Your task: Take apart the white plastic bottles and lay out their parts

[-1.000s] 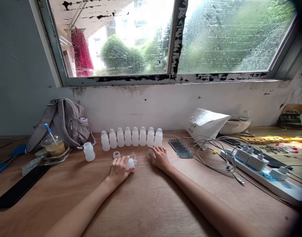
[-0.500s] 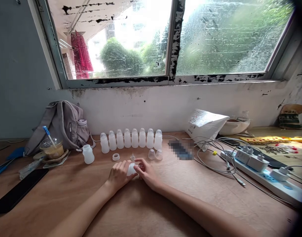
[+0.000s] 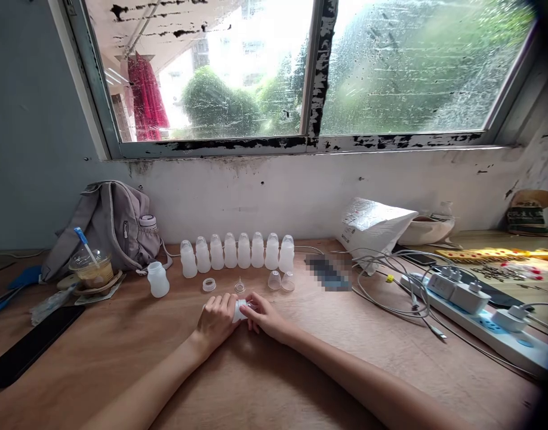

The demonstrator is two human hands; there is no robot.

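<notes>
My left hand is wrapped around a small translucent white baby bottle tipped on its side near the tabletop. A ridged section of the bottle shows between my hands. At its right end, the fingers of my right hand pinch the bottle; what else they may hold is hidden. Just beyond lie a clear teat and a white screw ring. Two clear domed caps stand to their right. An uncapped bottle stands at the left. Several capped bottles form a row behind.
At the left are a grey backpack, an iced drink cup and a black phone-like slab. A white pouch, loose cables and a power strip with chargers occupy the right. A wall with a window rises behind.
The bottle has turned in my hands, so its ridged section now shows. My left fingers wrap further over it, and my right hand's fingers have shifted slightly lower.
</notes>
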